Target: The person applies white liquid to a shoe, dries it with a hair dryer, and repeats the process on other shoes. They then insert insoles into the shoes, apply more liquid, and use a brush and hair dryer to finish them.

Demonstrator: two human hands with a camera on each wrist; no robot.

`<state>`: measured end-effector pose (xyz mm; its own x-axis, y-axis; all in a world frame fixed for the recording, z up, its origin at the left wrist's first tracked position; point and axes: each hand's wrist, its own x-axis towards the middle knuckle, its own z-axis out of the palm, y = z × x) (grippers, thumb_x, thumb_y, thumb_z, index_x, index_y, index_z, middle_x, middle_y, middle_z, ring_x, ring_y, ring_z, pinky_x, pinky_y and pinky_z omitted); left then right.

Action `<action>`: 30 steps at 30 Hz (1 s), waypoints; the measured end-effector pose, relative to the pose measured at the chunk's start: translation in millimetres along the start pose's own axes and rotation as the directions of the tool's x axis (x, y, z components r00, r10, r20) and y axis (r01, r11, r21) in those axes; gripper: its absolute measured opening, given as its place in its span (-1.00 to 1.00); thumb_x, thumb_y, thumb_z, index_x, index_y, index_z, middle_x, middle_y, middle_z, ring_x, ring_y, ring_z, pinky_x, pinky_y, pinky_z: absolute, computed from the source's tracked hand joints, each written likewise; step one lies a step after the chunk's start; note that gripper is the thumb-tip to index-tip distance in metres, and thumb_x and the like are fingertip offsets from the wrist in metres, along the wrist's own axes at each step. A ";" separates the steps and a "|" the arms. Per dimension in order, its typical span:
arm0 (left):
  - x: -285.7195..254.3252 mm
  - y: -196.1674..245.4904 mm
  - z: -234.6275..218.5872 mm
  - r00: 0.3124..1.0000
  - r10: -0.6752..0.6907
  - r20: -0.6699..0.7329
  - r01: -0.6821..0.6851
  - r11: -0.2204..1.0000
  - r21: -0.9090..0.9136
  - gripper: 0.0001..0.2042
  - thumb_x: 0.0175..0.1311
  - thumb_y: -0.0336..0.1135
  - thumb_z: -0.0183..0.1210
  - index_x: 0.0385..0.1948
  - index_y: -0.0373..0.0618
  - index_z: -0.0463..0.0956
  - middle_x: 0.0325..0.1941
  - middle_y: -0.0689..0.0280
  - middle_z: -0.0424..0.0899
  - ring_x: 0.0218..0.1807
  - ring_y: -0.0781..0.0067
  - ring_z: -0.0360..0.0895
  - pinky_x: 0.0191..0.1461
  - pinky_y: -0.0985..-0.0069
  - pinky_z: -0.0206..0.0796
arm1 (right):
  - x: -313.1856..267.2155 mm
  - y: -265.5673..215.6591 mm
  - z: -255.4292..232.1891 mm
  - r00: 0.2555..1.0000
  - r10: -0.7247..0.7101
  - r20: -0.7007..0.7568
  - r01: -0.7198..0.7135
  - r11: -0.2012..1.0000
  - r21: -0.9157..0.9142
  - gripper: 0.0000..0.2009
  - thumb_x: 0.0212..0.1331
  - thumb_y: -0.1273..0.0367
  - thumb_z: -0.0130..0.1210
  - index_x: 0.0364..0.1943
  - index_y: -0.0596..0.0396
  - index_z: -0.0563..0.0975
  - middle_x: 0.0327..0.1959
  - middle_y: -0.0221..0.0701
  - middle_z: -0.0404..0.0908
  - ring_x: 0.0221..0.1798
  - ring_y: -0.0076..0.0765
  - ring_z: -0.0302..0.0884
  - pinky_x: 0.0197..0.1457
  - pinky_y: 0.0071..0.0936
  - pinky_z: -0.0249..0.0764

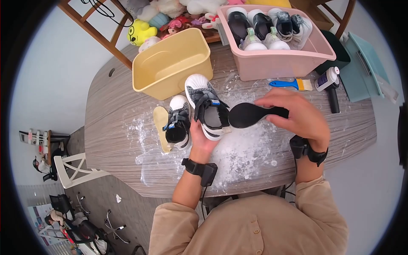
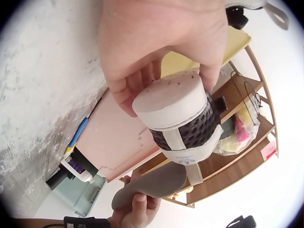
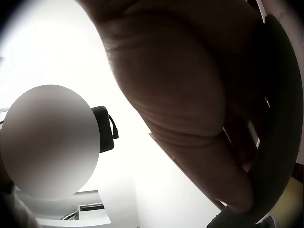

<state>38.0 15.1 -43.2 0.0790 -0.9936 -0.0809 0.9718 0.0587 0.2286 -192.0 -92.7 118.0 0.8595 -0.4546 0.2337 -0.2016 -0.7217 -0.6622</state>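
My left hand (image 1: pixel 202 138) grips a small grey-and-white sneaker (image 1: pixel 199 85) by its heel end, raised over the table with its opening facing up. The left wrist view shows its white sole (image 2: pixel 171 95) between thumb and fingers. In my right hand (image 1: pixel 299 114) a black insole (image 1: pixel 245 115) is pinched at its narrower end. The insole's broad end is right by the sneaker's opening; its underside looks grey in the left wrist view. The matching sneaker (image 1: pixel 178 112) stands on the table left of my left hand, beside a beige insole (image 1: pixel 160 121).
White powder (image 1: pixel 242 157) is scattered over the wooden table (image 1: pixel 114 106). Behind stand a yellow bin (image 1: pixel 146 83) and a pink bin (image 1: pixel 280 66) of shoes. At right lie a blue-handled brush (image 1: pixel 291 84), a white bottle (image 1: pixel 327 78) and a black-handled item (image 1: pixel 334 100).
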 end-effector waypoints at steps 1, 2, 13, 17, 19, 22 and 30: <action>0.3 0.2 -0.1 1.000 -0.001 0.024 0.002 1.000 -0.017 -0.51 0.28 -0.01 -0.05 0.17 -0.06 0.33 0.17 0.22 0.47 0.22 0.19 0.39 0.33 0.17 0.17 | 0.4 1.6 2.0 1.000 -0.022 -0.004 0.022 1.000 0.000 -0.66 -0.07 0.52 0.17 -0.10 0.16 0.54 -0.28 -0.29 0.53 -0.20 -0.13 0.50 -0.12 -0.34 0.42; 0.7 0.3 -0.1 0.999 -0.002 0.047 0.004 0.999 -0.034 -0.50 0.28 0.00 -0.04 0.18 -0.07 0.31 0.18 0.21 0.46 0.23 0.17 0.38 0.34 0.15 0.17 | 1.3 1.0 3.9 1.000 0.012 0.014 -0.012 1.000 0.019 -0.69 -0.06 0.51 0.16 -0.13 0.17 0.54 -0.29 -0.29 0.53 -0.21 -0.13 0.49 -0.12 -0.34 0.41; -1.6 -1.8 6.3 0.991 0.046 0.122 -0.069 0.979 0.190 -0.44 0.19 -0.04 0.13 0.20 -0.10 0.29 0.18 0.15 0.45 0.24 0.06 0.35 0.35 0.02 0.09 | 11.2 -0.2 37.4 0.993 0.116 0.009 -0.116 0.993 -0.015 -0.85 0.00 0.45 0.12 -0.30 0.15 0.56 -0.33 -0.24 0.53 -0.23 -0.03 0.47 -0.15 -0.21 0.37; -2.2 0.4 14.3 0.988 0.030 0.149 -0.063 0.973 0.223 -0.35 0.09 -0.14 0.26 0.24 -0.11 0.23 0.24 0.17 0.39 0.28 0.10 0.30 0.38 0.07 0.05 | 13.0 4.7 41.0 0.994 0.105 -0.037 -0.107 0.993 -0.052 -0.86 -0.01 0.45 0.14 -0.33 0.15 0.56 -0.37 -0.24 0.54 -0.26 -0.04 0.47 -0.17 -0.23 0.37; -0.7 -1.2 17.5 0.987 0.016 0.158 -0.053 0.970 0.238 -0.31 0.04 -0.19 0.31 0.24 -0.13 0.21 0.23 0.19 0.38 0.28 0.15 0.29 0.39 0.13 0.04 | 14.4 6.9 42.6 0.993 0.108 -0.053 -0.110 0.993 -0.042 -0.86 -0.02 0.47 0.16 -0.34 0.19 0.56 -0.43 -0.24 0.53 -0.32 -0.08 0.48 -0.22 -0.26 0.38; 1.5 -4.1 14.6 0.986 -0.001 0.167 -0.044 0.962 0.268 -0.28 0.00 -0.24 0.35 0.23 -0.17 0.20 0.21 0.22 0.40 0.28 0.23 0.31 0.39 0.21 0.05 | 19.4 10.5 50.4 0.986 0.124 -0.114 -0.127 0.992 -0.014 -0.87 -0.03 0.46 0.17 -0.38 0.21 0.56 -0.47 -0.23 0.55 -0.38 -0.08 0.49 -0.26 -0.27 0.39; -0.4 -3.9 16.9 0.992 0.000 0.128 -0.037 0.955 0.293 -0.32 0.00 -0.31 0.36 0.21 -0.16 0.24 0.21 0.29 0.42 0.26 0.30 0.32 0.38 0.25 0.05 | 31.0 12.3 61.2 0.937 0.321 -0.141 -0.258 0.904 0.340 -0.82 -0.06 0.55 0.18 -0.31 0.22 0.49 -0.52 -0.34 0.56 -0.44 -0.48 0.52 -0.34 -0.54 0.42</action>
<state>30.4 13.7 -27.7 0.0496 -0.9978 0.0435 0.8603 0.0648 0.5056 -139.1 -83.7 73.6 0.6740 -0.7310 0.1070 -0.2450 -0.3578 -0.9011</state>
